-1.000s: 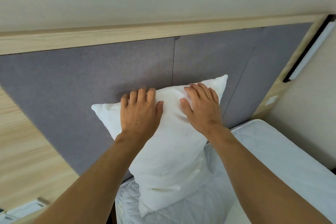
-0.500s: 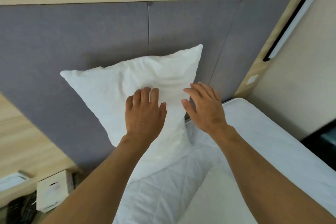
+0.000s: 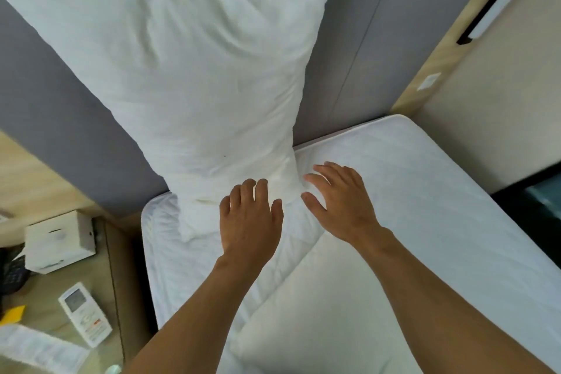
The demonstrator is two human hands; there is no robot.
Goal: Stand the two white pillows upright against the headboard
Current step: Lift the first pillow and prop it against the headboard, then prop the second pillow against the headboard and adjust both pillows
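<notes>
- The grey headboard is backing the first white pillow, which is standing upright against it on the mattress.
- The second pillow is lying flat, nearer than the headboard.
- Both hands, left hand and right hand, are spread, fingers apart, at the standing pillow's base.
- Judgement: the first pillow's step is finishing; next, lifting the second beside it.

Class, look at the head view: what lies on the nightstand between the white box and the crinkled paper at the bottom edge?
In the head view, a white remote control lies on the nightstand between the white box and the paper.
</notes>
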